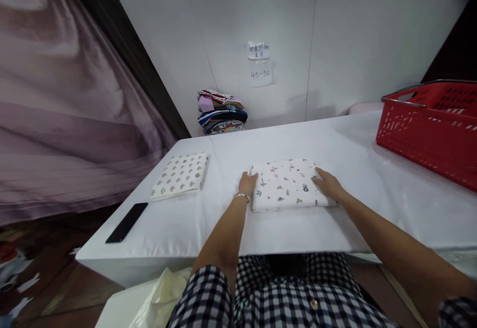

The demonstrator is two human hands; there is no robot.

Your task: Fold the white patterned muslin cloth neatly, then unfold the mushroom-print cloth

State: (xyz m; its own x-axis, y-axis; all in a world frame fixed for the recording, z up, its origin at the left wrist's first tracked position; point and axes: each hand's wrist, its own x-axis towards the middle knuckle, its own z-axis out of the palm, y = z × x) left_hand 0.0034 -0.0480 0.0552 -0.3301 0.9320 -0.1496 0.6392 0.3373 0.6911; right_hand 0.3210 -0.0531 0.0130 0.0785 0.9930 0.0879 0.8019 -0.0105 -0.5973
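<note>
fabric (285,185), folded, lies on the desk (380,199) left of the red basket (428,136). the left hand (247,184), half-open, touches its end farther from the basket; the right hand (328,185), also half-open, touches the nearer end. uneven pressure from either could skew or bunch the layers.

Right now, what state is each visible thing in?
White cloth with scattered leaf-like prints, folded, lying flat
Left hand, touching its left edge
Right hand, touching its right side
White cloth with grey motif rows, folded, flat
Black slim rectangular object, lying flat
Red plastic basket, upright, contents unclear
Multicoloured fabric pile, folded, stacked
</note>
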